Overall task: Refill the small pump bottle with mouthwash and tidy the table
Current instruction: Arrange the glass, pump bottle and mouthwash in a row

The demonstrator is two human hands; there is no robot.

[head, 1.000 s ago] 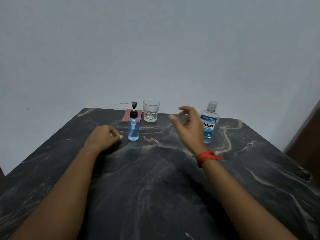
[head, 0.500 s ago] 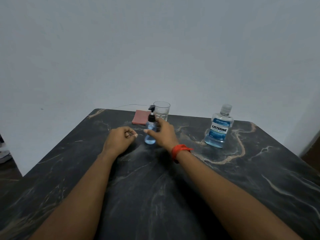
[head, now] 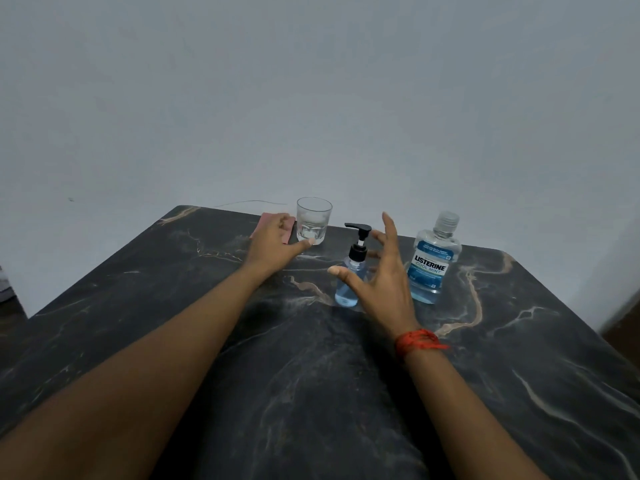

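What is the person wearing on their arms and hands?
Both forearms are bare, with no sleeves in view. The left hand wears nothing. The right hand has a red thread band wrapped around its wrist, loose ends sticking out. No rings or watch show.

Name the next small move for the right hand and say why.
Probably close the right hand around the small pump bottle: its fingers are spread open right beside the bottle, not yet gripping, and the black pump head is still on. The mouthwash bottle stands capped next to it, so the pump likely has to come off first.
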